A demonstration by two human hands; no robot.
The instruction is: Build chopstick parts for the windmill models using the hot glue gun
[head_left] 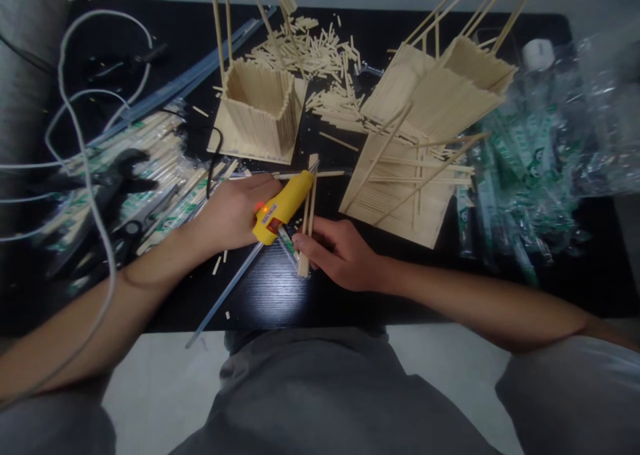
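My left hand (pixel 243 212) is wrapped round a yellow hot glue gun (pixel 284 207) whose red light glows. A clear glue stick (pixel 225 295) runs out of the gun's back end toward the table's front edge. Between the fingers of my right hand (pixel 343 252) is a narrow frame of wooden sticks (pixel 307 225), two lengths apart in the middle and joined at both ends. The gun's nozzle is at the frame's far end; whether it touches the wood I cannot tell. Under the gun lies a piece of clear and green wrapper (pixel 289 242).
A stick-walled box (pixel 260 118) stands at the back left, a leaning stick structure (pixel 445 88) at the back right. Cut stick pieces (pixel 320 52) lie between them. Wrapped chopsticks (pixel 160 148), pliers (pixel 117 175) and a white cable (pixel 85 155) are left; plastic wrappers (pixel 530 175) right.
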